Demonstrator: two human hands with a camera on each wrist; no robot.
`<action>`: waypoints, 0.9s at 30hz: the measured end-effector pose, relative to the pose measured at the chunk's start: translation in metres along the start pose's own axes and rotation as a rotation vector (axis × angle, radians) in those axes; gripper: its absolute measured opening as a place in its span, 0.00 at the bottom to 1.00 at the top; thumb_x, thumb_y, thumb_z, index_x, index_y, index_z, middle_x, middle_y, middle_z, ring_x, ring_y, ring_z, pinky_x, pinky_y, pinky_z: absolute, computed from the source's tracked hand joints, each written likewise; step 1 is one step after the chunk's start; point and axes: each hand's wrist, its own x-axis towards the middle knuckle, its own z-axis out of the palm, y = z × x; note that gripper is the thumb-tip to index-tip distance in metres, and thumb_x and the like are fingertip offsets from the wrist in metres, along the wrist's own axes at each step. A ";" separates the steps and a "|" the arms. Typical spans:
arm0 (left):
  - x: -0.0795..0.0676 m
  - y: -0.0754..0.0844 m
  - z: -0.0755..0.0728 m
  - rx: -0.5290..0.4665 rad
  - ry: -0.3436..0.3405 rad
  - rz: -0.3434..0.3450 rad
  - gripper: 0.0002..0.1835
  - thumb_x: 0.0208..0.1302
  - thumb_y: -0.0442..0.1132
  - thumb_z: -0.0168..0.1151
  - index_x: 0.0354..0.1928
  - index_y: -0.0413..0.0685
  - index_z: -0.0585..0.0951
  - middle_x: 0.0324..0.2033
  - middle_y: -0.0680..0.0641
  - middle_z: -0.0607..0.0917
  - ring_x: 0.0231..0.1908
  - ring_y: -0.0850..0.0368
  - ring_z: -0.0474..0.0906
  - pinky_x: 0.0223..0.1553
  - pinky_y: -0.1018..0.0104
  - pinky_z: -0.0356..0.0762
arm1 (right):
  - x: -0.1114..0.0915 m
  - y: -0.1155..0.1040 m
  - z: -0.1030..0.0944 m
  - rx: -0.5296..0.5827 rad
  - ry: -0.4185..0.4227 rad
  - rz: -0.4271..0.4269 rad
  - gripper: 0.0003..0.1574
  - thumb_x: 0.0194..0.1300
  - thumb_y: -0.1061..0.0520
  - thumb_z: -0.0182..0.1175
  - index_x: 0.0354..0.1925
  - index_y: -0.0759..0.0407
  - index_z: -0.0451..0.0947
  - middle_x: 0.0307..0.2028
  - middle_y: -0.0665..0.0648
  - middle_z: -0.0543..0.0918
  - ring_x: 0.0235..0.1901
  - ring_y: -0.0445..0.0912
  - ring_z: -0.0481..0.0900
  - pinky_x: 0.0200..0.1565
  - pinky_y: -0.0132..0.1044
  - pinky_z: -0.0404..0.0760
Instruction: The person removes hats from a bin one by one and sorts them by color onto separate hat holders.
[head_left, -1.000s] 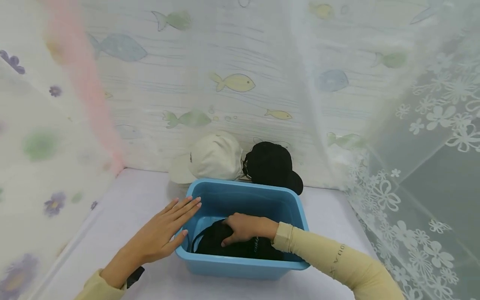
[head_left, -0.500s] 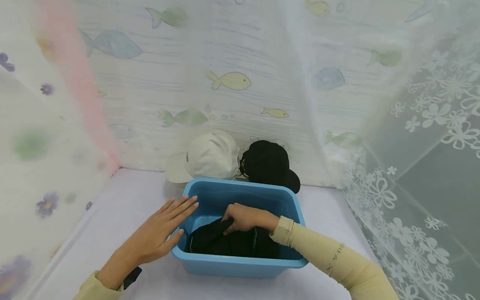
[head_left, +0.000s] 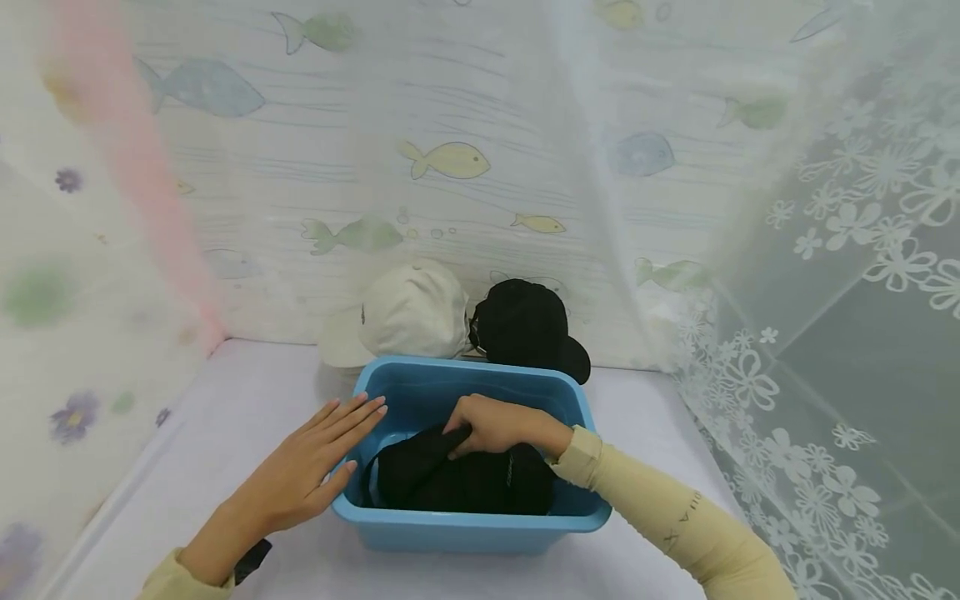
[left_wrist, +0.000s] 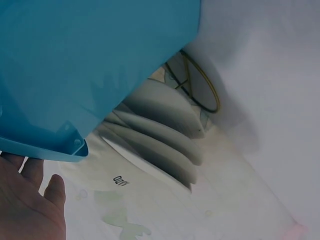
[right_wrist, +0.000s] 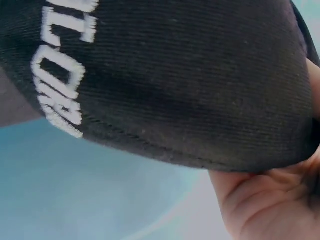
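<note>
In the head view, a blue plastic tub (head_left: 450, 518) stands on the table. Inside lies a black cap (head_left: 480, 483); the right wrist view shows white embroidered letters on its black fabric (right_wrist: 175, 75). My right hand (head_left: 498, 425) reaches in and pinches the cap's fabric between thumb and fingers, pulling up a fold. The left hand (head_left: 315, 462) rests with straight fingers against the tub's left rim. In the left wrist view, that hand's fingers (left_wrist: 34, 172) touch the rim's edge from outside.
Behind the tub are white caps (head_left: 416, 312), whose several stacked brims (left_wrist: 155, 135) show in the left wrist view, and another black cap (head_left: 522, 321). A brass-coloured wire ring (left_wrist: 207, 82) stands near the white caps. Sheer patterned curtains (head_left: 450, 83) surround the white-covered table (head_left: 262, 375).
My right hand has risen slightly in the tub, drawing the black cap's fabric up. The left hand keeps its place at the rim. The head view has shifted a little.
</note>
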 end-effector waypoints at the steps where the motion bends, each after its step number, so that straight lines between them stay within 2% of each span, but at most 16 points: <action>1: -0.001 0.000 0.001 0.000 0.002 -0.004 0.35 0.74 0.43 0.55 0.79 0.48 0.59 0.78 0.48 0.61 0.79 0.49 0.51 0.79 0.65 0.30 | -0.001 0.000 -0.002 0.001 0.000 -0.013 0.09 0.66 0.60 0.68 0.45 0.57 0.90 0.39 0.49 0.91 0.35 0.29 0.82 0.41 0.25 0.82; 8: -0.003 0.001 0.002 -0.019 0.008 -0.031 0.38 0.70 0.39 0.58 0.80 0.48 0.59 0.78 0.48 0.60 0.79 0.51 0.50 0.79 0.66 0.30 | -0.009 -0.006 -0.019 -0.006 -0.009 -0.116 0.12 0.67 0.61 0.68 0.49 0.58 0.89 0.43 0.50 0.91 0.39 0.29 0.84 0.45 0.27 0.83; 14: -0.002 0.000 0.002 -0.037 0.034 -0.024 0.40 0.69 0.38 0.58 0.80 0.47 0.56 0.79 0.48 0.59 0.79 0.51 0.49 0.79 0.65 0.31 | -0.018 -0.013 -0.036 -0.020 0.026 -0.173 0.13 0.68 0.60 0.67 0.50 0.57 0.88 0.44 0.50 0.90 0.40 0.31 0.84 0.46 0.29 0.84; 21: -0.001 0.001 0.001 -0.046 0.043 -0.025 0.39 0.71 0.39 0.55 0.81 0.46 0.54 0.79 0.47 0.57 0.79 0.50 0.49 0.80 0.63 0.33 | -0.037 -0.023 -0.053 -0.024 0.110 -0.150 0.14 0.67 0.61 0.68 0.50 0.59 0.88 0.45 0.52 0.90 0.44 0.34 0.85 0.49 0.30 0.84; 27: -0.004 0.004 0.001 -0.064 0.040 -0.040 0.37 0.74 0.40 0.53 0.81 0.46 0.54 0.79 0.47 0.58 0.79 0.50 0.49 0.79 0.66 0.32 | -0.056 -0.032 -0.065 -0.031 0.141 -0.122 0.17 0.66 0.64 0.68 0.54 0.61 0.86 0.48 0.53 0.89 0.48 0.38 0.85 0.52 0.31 0.84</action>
